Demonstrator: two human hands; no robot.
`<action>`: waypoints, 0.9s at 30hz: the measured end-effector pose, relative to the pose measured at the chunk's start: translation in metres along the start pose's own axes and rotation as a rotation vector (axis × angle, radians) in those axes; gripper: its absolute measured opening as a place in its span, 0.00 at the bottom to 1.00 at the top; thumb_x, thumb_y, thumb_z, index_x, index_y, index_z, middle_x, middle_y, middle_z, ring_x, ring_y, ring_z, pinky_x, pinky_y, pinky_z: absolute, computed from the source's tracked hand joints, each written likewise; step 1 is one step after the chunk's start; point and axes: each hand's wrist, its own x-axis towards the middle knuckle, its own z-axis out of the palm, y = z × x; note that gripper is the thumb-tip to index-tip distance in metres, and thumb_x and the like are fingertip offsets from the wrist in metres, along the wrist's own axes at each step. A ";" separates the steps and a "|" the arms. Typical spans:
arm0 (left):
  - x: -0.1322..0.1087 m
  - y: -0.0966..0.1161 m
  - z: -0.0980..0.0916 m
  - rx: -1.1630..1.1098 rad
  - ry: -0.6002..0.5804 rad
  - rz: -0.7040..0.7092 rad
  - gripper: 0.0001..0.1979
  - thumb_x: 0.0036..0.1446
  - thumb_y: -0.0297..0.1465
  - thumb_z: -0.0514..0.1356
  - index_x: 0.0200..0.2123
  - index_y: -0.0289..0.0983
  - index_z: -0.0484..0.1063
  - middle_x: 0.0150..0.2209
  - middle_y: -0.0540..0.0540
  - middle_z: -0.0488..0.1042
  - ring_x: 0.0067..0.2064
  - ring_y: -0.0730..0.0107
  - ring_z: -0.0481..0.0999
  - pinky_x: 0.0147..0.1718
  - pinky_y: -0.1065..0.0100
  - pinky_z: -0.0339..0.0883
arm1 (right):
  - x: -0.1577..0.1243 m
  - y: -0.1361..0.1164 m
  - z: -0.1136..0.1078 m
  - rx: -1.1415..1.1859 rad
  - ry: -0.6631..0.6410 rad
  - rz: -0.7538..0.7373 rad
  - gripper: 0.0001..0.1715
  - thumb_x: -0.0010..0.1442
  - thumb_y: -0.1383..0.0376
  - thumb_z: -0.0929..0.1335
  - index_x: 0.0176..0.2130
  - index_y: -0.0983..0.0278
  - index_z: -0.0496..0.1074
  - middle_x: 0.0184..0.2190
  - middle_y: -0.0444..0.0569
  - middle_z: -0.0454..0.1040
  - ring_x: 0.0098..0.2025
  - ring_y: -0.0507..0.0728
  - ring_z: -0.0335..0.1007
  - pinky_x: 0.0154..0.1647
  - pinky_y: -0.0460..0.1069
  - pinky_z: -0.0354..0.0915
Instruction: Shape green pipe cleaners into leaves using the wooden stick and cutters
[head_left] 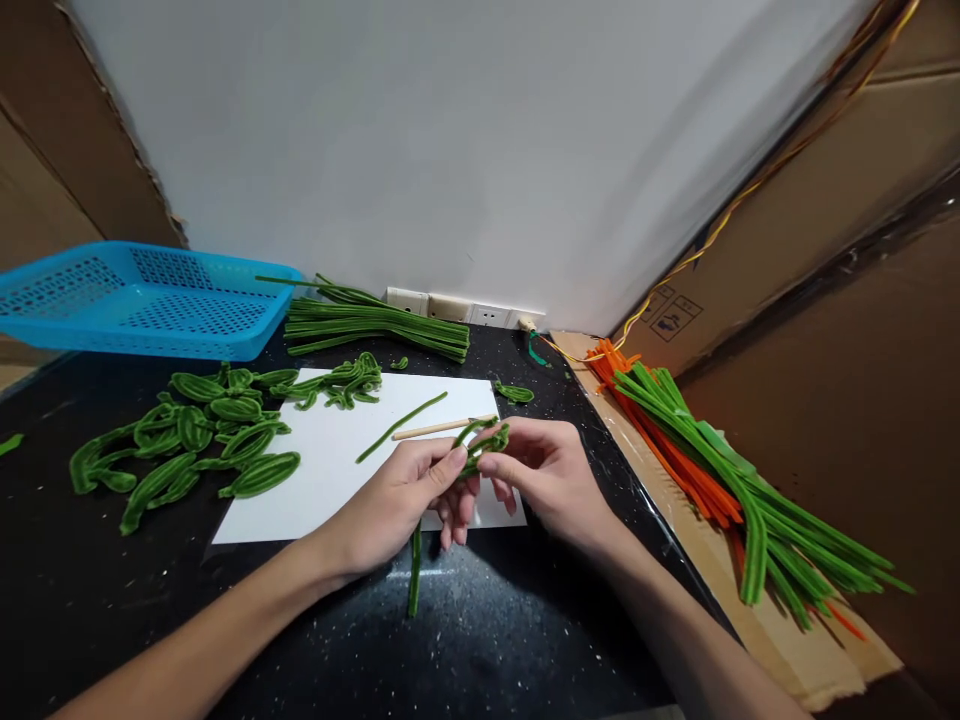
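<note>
- Grey-white wall (450, 130); top cut off.
- Black speckled worktop (525, 640); front edge mostly out of view.
- Blue perforated basket (187, 345); left end cut off.
- Bright green stems (810, 550), right, on cardboard (821, 668); orange stems (660, 450) largely covered beneath.
- White sheet (300, 515); right part partly hidden.
- Dark green leaf shapes (259, 475); overlapping heap, count hard to make out.
- Dark green bundle (375, 328), near the wall.
- Left hand (409, 480); pinching fuzzy green piece (496, 438) between thumb and fingers.
- Right hand (551, 465); curled at far end of same; contact partly hidden, cannot tell whether gripping.
- Wooden stick (442, 428), on the sheet.
- Green strip (415, 580), below left hand; upper end hidden.
- Fuzzy green piece, between both hands, above the sheet: dark green, bent, velvety, full outline masked by fingers.
</note>
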 end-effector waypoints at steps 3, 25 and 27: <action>0.000 0.000 0.000 -0.061 0.058 -0.010 0.21 0.72 0.46 0.57 0.34 0.34 0.70 0.23 0.50 0.71 0.24 0.72 0.75 0.23 0.73 0.68 | -0.004 0.004 -0.002 -0.108 0.151 -0.118 0.32 0.52 0.66 0.83 0.55 0.55 0.79 0.39 0.44 0.81 0.27 0.50 0.77 0.23 0.43 0.72; -0.004 0.007 0.002 0.066 -0.037 0.036 0.18 0.72 0.45 0.57 0.43 0.34 0.71 0.29 0.45 0.79 0.27 0.70 0.78 0.24 0.73 0.68 | -0.005 -0.002 -0.002 -0.098 0.240 -0.212 0.08 0.54 0.66 0.82 0.29 0.62 0.82 0.23 0.46 0.81 0.23 0.54 0.78 0.25 0.47 0.76; -0.003 0.005 0.002 0.070 -0.020 0.031 0.20 0.73 0.46 0.54 0.41 0.35 0.71 0.27 0.47 0.78 0.26 0.71 0.77 0.23 0.73 0.66 | -0.006 -0.001 -0.002 -0.138 0.199 -0.239 0.07 0.55 0.66 0.81 0.30 0.61 0.82 0.25 0.46 0.82 0.24 0.54 0.79 0.26 0.47 0.75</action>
